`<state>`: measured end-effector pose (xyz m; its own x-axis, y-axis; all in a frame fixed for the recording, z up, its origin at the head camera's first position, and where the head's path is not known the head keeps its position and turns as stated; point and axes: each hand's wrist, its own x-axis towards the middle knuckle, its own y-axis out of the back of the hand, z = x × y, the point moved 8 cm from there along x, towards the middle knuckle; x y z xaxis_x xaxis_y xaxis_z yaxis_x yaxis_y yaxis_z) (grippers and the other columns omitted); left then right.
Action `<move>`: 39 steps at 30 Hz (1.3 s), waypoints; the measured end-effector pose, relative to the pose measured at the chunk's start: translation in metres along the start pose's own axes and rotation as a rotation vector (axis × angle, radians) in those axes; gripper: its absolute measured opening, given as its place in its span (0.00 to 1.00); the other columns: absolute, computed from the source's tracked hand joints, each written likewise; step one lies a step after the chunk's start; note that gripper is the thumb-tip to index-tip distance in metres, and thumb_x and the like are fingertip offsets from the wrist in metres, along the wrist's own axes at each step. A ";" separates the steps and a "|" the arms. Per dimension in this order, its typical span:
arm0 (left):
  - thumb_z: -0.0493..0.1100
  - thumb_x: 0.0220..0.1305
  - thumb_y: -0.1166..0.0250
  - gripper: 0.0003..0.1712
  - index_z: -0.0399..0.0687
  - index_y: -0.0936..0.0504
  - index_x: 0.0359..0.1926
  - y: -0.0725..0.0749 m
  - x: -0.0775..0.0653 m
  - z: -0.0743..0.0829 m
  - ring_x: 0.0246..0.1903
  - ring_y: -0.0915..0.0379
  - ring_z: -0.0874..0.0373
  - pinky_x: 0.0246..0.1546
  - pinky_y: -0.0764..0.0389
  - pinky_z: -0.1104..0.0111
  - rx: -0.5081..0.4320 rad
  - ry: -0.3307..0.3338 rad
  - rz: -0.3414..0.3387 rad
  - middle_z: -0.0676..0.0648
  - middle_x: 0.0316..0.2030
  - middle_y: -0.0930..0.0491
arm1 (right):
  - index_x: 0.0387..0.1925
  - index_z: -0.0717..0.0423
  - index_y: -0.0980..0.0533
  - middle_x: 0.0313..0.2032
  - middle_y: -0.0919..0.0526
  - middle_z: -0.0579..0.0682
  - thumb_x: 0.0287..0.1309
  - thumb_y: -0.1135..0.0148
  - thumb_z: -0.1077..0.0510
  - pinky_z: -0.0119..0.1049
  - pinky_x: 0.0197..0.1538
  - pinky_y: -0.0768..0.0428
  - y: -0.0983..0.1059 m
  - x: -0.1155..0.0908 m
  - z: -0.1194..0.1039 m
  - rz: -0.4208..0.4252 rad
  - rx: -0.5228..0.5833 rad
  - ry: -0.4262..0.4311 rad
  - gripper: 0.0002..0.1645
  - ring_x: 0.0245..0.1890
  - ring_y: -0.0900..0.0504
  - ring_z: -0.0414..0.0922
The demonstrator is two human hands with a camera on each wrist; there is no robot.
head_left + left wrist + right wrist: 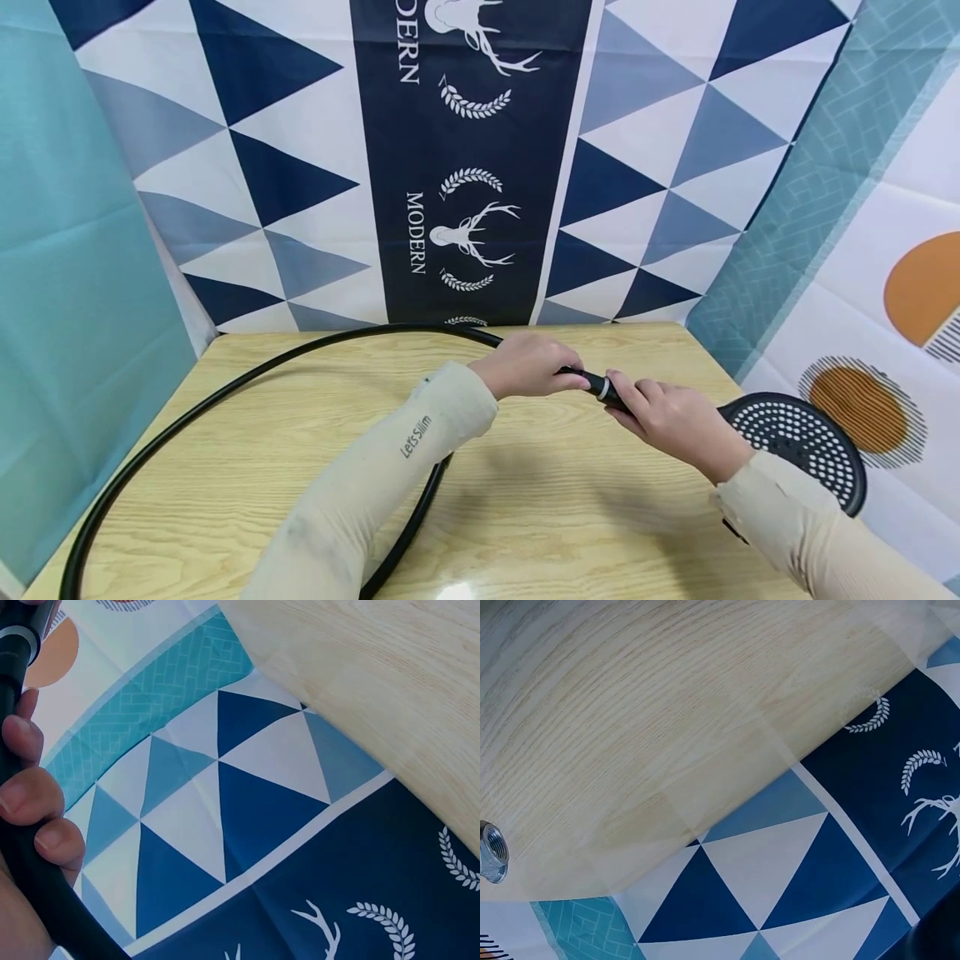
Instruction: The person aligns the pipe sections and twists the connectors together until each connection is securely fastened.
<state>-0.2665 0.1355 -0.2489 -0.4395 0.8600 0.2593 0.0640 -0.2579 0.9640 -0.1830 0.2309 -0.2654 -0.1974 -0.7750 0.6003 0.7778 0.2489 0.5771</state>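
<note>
A black shower head (799,446) with a round perforated face extends beyond my right hand (671,421), whose fingers and thumb grip its handle. My left hand (534,364) grips the end of a black hose (247,379) just beside a silver ring (602,387), where hose and handle meet in line. Close up in the left wrist view, the left fingers (34,795) curl round the black hose (37,877). From there the hose loops widely left, then comes back under the left forearm. A threaded metal fitting (493,851) shows at the right wrist view's left edge; what it belongs to is hidden.
Both hands are above a light wooden table (525,508). A patterned cloth (465,150) hangs behind its far edge. Teal cloth (82,275) borders the left side, and a printed cloth (892,275) with orange shapes the right.
</note>
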 end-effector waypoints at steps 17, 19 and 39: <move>0.54 0.69 0.42 0.15 0.53 0.15 0.35 -0.003 -0.003 -0.001 0.25 0.32 0.65 0.27 0.34 0.74 0.058 -0.007 -0.106 0.57 0.24 0.25 | 0.45 0.67 0.28 0.15 0.30 0.53 0.76 0.69 0.46 0.36 0.10 0.32 -0.005 0.005 -0.002 -0.022 -0.005 0.003 0.31 0.07 0.32 0.45; 0.55 0.68 0.41 0.15 0.53 0.15 0.34 -0.004 -0.003 -0.001 0.25 0.31 0.65 0.27 0.33 0.73 0.077 -0.006 -0.118 0.57 0.25 0.24 | 0.45 0.67 0.28 0.14 0.32 0.52 0.76 0.69 0.46 0.35 0.09 0.33 -0.006 0.004 -0.003 -0.020 -0.005 0.006 0.30 0.07 0.34 0.44; 0.54 0.69 0.43 0.14 0.54 0.17 0.33 -0.011 -0.001 -0.002 0.22 0.34 0.66 0.22 0.37 0.74 0.073 -0.020 -0.072 0.58 0.22 0.28 | 0.45 0.68 0.27 0.15 0.29 0.54 0.76 0.66 0.47 0.37 0.09 0.33 -0.012 -0.002 -0.004 -0.010 -0.011 0.003 0.29 0.07 0.32 0.46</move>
<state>-0.2689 0.1369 -0.2599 -0.4272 0.8842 0.1892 0.0982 -0.1626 0.9818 -0.1896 0.2277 -0.2754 -0.2037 -0.7791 0.5929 0.7822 0.2347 0.5772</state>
